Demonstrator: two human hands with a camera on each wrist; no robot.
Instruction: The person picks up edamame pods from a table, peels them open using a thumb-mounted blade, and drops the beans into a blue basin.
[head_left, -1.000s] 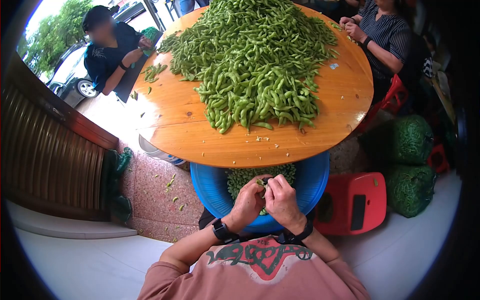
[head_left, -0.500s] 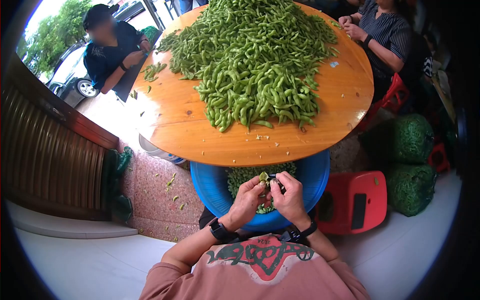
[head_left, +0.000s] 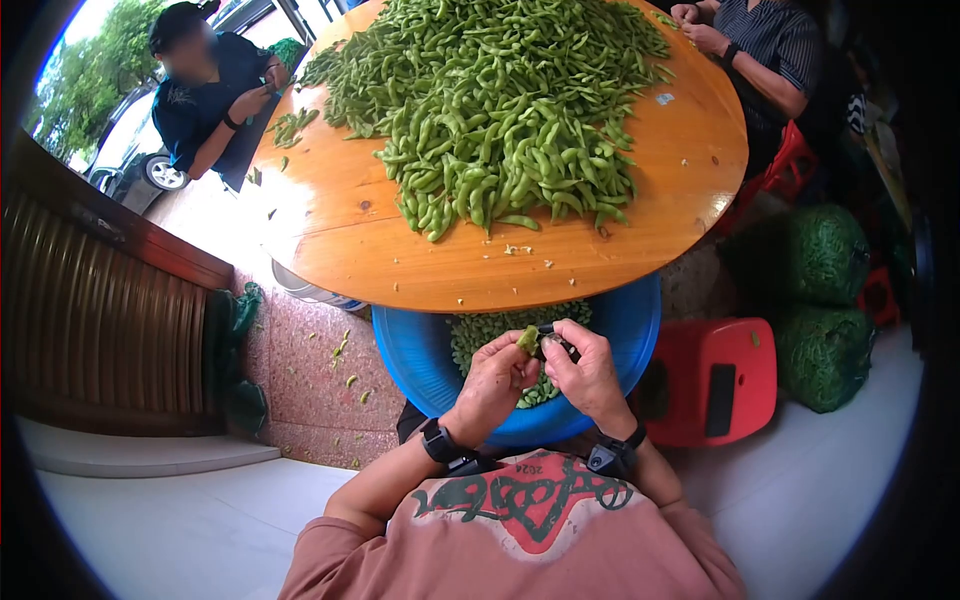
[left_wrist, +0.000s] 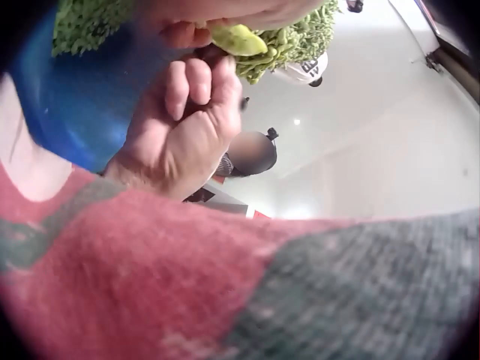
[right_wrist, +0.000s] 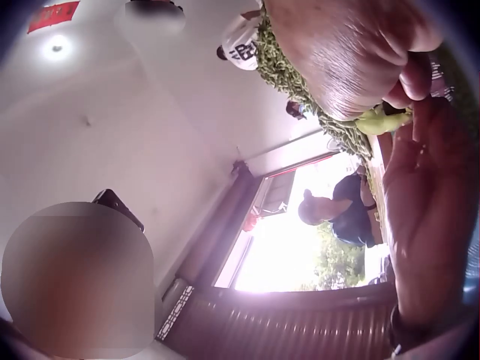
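Note:
Both hands meet above a blue basin (head_left: 640,345) that holds shelled green beans (head_left: 470,340). My left hand (head_left: 485,390) pinches a green edamame pod (head_left: 528,340) between thumb and fingers. In the left wrist view the pod (left_wrist: 241,40) sticks out between the two hands, plump and yellow-green. Curled close beside it, my right hand (head_left: 588,375) grips a small dark object (head_left: 571,352), mostly hidden by the fingers; I cannot tell its kind. The right wrist view shows the pod (right_wrist: 381,122) beneath the right hand's knuckles, against the left fingers.
A large heap of edamame pods (head_left: 510,130) covers much of the round wooden table (head_left: 340,265), just beyond the basin. To the right stand a red stool (head_left: 740,400) and stuffed green mesh bags (head_left: 825,355). Two people sit at the table's sides. Loose pods lie on the floor at left.
The hands have drawn slightly apart, and the pod, mostly hidden one second ago, now stands visible in the left fingers. The head view has shifted, so table and basin sit higher.

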